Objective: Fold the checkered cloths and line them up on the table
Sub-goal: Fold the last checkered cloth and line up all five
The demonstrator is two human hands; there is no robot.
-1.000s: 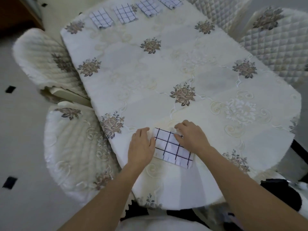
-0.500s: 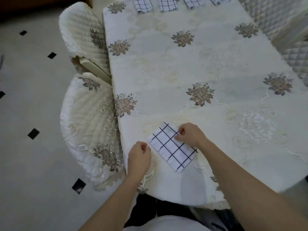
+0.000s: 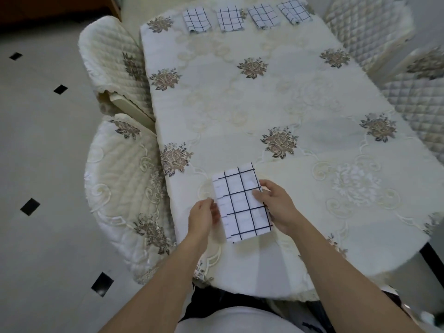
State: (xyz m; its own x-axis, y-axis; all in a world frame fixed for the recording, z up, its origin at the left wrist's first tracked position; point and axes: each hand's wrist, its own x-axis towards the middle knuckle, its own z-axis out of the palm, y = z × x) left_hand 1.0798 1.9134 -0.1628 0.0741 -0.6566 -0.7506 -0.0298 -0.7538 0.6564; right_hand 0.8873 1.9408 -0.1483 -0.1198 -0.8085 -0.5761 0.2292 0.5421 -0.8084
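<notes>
The white folded cloth with dark checked lines (image 3: 241, 203) is lying as a tall rectangle near the front edge of the desk (image 3: 300, 97), its long sides running away from the person and tilting a little to the left. The left hand (image 3: 203, 217) is holding the cloth's left edge, its grip closing there with curled fingers that overlap the hem. The right hand (image 3: 280, 207) is gripping the right edge about halfway up, fingers (image 3: 258, 195) lying on top of the fabric and bent over it. Whether the cloth is lying flat or coming slightly off the surface, I cannot tell.

At the far end of the desk four folded checkered cloths (image 3: 229, 20) are sitting side by side in a row, close together but apart. The desk is wearing a cream cloth with brown embroidered flowers (image 3: 278, 141). Cream quilted chairs are standing around it: two on the left (image 3: 120, 188) and more on the right (image 3: 418, 104). The pale tiled floor with small black diamonds (image 3: 30, 206) is showing on the left.
</notes>
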